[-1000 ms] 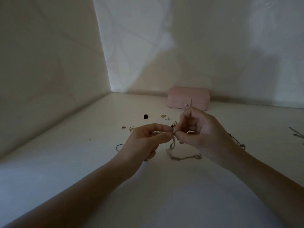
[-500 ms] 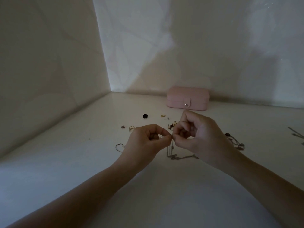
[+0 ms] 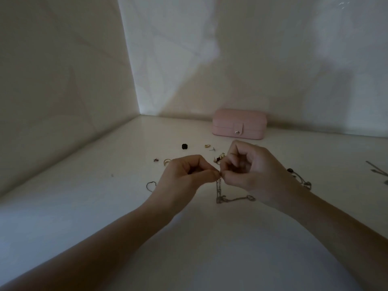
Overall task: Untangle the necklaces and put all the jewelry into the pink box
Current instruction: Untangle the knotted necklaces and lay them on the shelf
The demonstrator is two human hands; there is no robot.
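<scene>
Silver chain (image 3: 218, 189) hangs straight down from both pinches; left hand (image 3: 184, 177) & right hand (image 3: 252, 171) fingertips touching, equally near.

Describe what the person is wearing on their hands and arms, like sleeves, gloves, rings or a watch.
Nothing shows: the left hand and right hand are bare, with no gloves, rings or watch visible. Both forearms are uncovered to the picture's edge, no sleeves.

Both forearms are bare, with no sleeves showing. The left hand (image 3: 184, 175) and right hand (image 3: 252, 171) seem ringless, though the light is dim.
</scene>
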